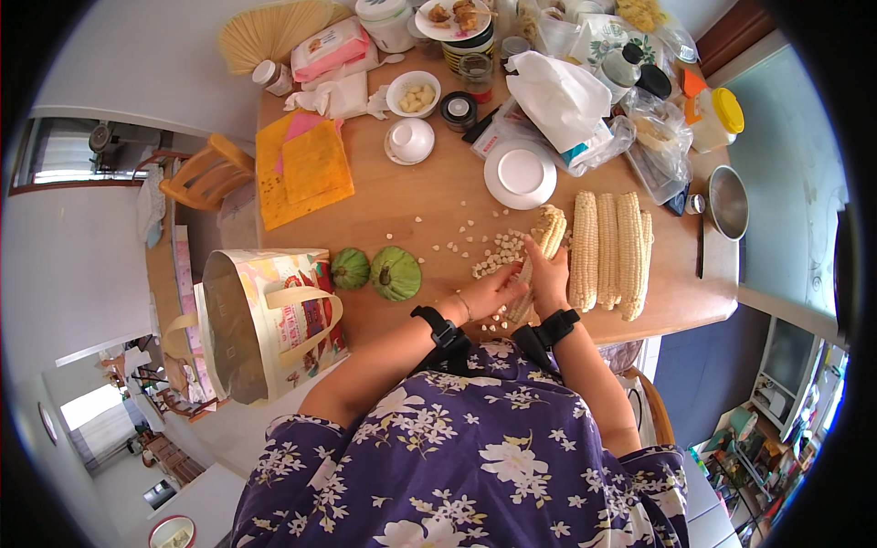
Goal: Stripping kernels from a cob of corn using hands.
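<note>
a wooden table stands by a white wall, a wooden chair at its left. a bright window shows lower left; frosted glass and a cabinet stand right.

Pale yellow corn, green squashes, purple garment (white floral print)

- The left forearm, bare, slants from the near left toward the far right.
- The left hand reaches rightward, its fingers partly hidden.
- The right forearm, also bare, rises more steeply, leaning left as it goes far.
- The right hand grips, thumb pointing far.
- Both hands work close together, the right slightly farther.
</note>
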### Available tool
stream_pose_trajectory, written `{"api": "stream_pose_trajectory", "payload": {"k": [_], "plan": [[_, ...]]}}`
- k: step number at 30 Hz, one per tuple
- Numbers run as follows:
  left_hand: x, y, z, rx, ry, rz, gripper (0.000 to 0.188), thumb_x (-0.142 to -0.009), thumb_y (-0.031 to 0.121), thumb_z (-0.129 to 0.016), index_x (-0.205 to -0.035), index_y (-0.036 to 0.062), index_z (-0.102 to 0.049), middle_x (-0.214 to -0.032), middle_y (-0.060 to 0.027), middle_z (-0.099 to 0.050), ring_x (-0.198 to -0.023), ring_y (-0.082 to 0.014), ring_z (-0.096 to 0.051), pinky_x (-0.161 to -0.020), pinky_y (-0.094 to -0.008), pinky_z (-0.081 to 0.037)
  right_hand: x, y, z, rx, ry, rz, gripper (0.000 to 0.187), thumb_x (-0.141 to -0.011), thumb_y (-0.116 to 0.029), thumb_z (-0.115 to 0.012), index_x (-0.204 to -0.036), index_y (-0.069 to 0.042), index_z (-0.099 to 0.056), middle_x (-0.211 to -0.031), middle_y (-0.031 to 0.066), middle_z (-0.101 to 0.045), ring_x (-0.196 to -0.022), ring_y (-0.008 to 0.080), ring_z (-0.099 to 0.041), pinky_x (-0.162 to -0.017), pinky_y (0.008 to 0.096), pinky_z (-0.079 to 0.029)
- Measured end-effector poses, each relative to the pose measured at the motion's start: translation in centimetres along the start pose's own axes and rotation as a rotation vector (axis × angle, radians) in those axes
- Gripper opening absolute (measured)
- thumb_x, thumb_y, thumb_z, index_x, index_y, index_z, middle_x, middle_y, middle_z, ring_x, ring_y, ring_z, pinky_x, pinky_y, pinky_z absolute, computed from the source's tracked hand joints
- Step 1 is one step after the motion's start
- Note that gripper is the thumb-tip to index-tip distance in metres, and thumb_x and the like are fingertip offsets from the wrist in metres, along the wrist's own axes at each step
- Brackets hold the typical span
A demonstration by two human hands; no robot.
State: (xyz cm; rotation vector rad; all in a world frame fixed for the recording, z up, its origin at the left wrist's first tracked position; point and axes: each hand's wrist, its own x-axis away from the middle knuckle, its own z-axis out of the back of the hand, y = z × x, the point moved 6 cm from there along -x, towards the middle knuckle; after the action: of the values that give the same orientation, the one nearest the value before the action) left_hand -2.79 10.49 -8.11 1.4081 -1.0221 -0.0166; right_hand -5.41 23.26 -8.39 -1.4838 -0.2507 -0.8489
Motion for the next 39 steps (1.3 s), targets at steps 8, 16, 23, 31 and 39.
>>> {"api": "stream_pose_trajectory", "payload": {"k": [8,16,23,31,39], "plan": [[-0.9,0.2,0.3,-0.095,0.042,-0.149,0.060,-0.082,0.028,-0.068,-0.126,0.0010,-0.039,-0.108,-0.0088,-0.057,-0.096,-0.0148,-0.054,-0.082,-0.0308,-0.046,-0.2,1.2,-0.7,-0.144,-0.142,-0.064,0.054,-0.079,-0.039,-0.067,-0.107,0.004,-0.051,-0.095,0.0123,-0.059,-0.083,0.0188,-0.057,-0.070,0.0312,-0.047],[0.3,0.2,0.3,0.114,-0.118,0.075,0.041,-0.093,0.022,-0.052,-0.130,0.0058,-0.042,-0.111,-0.0056,-0.055,-0.098,-0.0119,-0.052,-0.080,-0.0258,-0.046,-0.9,1.5,-0.2,-0.040,-0.126,-0.013,0.049,-0.082,-0.039,-0.063,-0.100,0.005,-0.051,-0.086,0.0138,-0.060,-0.072,0.0201,-0.060,-0.060,0.0319,-0.048],[0.8,-1.6,0.0,0.095,-0.135,-0.042,0.067,-0.087,0.028,-0.061,-0.141,0.0102,-0.026,-0.113,-0.0104,-0.055,-0.087,-0.0140,-0.057,-0.067,-0.0264,-0.050,0.1,-0.3,-0.6,-0.157,-0.138,-0.028,0.038,-0.086,-0.030,-0.060,-0.099,0.003,-0.047,-0.081,0.0130,-0.060,-0.059,0.0188,-0.062,-0.044,0.0297,-0.050],[0.6,-1.1,-0.2,0.100,-0.210,-0.099,0.083,-0.076,0.014,-0.073,-0.142,0.0094,-0.022,-0.112,-0.0102,-0.055,-0.089,-0.0139,-0.057,-0.069,-0.0270,-0.051,0.2,0.2,-0.7,-0.182,-0.177,-0.097,0.041,-0.085,-0.032,-0.061,-0.098,0.006,-0.051,-0.078,0.0120,-0.059,-0.058,0.0201,-0.062,-0.045,0.0310,-0.050],[1.4,0.3,-0.3,0.207,-0.291,-0.022,0.077,-0.084,0.004,-0.062,-0.144,0.0130,-0.017,-0.107,-0.0056,-0.055,-0.091,-0.0122,-0.055,-0.077,-0.0260,-0.049,0.1,0.4,-0.6,-0.167,-0.188,-0.130,0.041,-0.085,-0.033,-0.060,-0.095,0.006,-0.052,-0.074,0.0117,-0.059,-0.058,0.0207,-0.062,-0.043,0.0314,-0.050]]}}
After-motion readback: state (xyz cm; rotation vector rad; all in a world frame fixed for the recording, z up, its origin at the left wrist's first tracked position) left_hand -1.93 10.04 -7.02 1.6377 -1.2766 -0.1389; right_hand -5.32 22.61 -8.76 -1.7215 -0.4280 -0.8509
